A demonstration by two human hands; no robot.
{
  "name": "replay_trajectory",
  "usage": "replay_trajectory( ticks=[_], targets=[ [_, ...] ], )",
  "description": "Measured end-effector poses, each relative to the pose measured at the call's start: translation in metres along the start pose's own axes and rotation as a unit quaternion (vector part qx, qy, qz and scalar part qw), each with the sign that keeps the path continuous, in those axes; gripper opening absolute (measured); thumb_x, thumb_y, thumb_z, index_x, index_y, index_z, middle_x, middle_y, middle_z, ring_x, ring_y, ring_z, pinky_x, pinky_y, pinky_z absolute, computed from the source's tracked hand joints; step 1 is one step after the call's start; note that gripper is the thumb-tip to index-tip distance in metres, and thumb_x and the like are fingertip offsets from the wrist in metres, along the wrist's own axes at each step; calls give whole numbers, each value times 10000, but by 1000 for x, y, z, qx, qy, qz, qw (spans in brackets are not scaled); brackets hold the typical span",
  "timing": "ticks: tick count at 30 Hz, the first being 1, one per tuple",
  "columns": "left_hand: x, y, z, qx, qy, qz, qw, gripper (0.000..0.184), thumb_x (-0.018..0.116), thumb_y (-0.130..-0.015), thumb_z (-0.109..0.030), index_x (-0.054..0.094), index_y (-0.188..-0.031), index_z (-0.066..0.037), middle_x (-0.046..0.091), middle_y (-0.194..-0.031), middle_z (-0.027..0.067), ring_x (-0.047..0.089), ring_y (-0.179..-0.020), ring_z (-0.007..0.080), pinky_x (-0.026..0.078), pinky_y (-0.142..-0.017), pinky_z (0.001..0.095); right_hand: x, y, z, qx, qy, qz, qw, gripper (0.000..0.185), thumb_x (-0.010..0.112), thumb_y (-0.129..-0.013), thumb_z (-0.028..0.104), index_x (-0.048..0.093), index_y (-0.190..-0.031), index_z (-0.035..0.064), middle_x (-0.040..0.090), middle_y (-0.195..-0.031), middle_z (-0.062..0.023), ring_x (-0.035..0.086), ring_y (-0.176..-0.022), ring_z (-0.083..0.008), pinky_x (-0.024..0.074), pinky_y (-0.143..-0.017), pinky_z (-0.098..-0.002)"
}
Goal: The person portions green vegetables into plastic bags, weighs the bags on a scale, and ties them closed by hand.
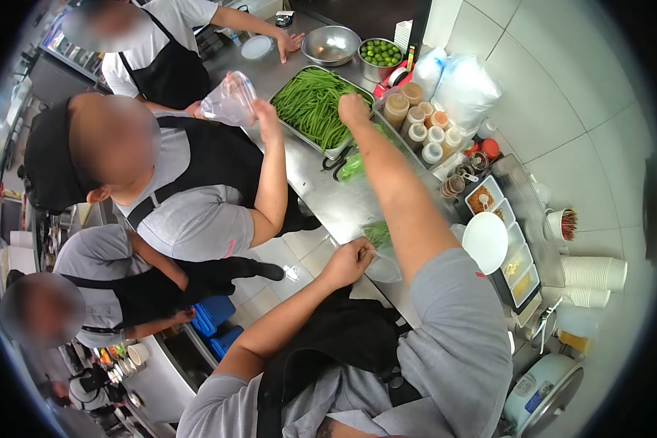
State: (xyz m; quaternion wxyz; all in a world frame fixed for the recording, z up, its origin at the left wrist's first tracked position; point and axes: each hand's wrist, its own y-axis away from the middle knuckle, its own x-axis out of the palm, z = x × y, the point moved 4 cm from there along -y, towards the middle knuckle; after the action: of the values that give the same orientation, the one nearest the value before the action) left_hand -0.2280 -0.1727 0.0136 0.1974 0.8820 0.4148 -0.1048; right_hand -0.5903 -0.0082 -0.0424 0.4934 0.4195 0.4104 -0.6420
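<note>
Beside the tray of beans (314, 106) on the worktop (303, 175) stand a bowl (331, 45), limes (381, 52) and bottles (416, 120).

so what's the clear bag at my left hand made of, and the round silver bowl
The clear, thin bag looks like soft plastic with a slight gloss: it hangs limp and partly see-through. The round silver bowl looks like smooth metal, probably stainless steel, given its bright glints.

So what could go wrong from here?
The left hand pinches the plastic bag near the counter's edge, so a slip could tip its green contents out. Green beans carried by the right hand might drop on the way across. A co-worker with another bag stands close to the beans, so arms could bump.
</note>
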Motion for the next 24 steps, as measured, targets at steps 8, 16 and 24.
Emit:
replay_trajectory(
  ticks=[8,16,24],
  targets=[
    [-10,-12,-5,8,21,-9,1000,117,643,-935,-99,636,-960,15,613,-695,99,574,-610,182,483,-603,354,-12,-20,-20,8,-29,85,996,237,603,-858,95,751,-1015,-1,708,-1099,-274,698,-1057,-387,562,-917,-465],
    [19,-38,30,-28,117,25,992,122,581,-978,-87,572,-1047,14,561,-678,38,556,-613,119,473,-581,310,24,-60,-47,-70,-24,88,993,208,627,-897,117,676,-1046,-20,721,-944,-189,713,-880,-359,576,-804,-442],
    [29,-38,0,-80,344,120,928,66,543,-986,-69,600,-997,-37,579,-826,11,537,-649,74,490,-621,257,-101,68,-53,34,-816,166,553,145,534,-1055,120,578,-1161,32,588,-948,-40,594,-860,-197,556,-816,-413]
  ],
)
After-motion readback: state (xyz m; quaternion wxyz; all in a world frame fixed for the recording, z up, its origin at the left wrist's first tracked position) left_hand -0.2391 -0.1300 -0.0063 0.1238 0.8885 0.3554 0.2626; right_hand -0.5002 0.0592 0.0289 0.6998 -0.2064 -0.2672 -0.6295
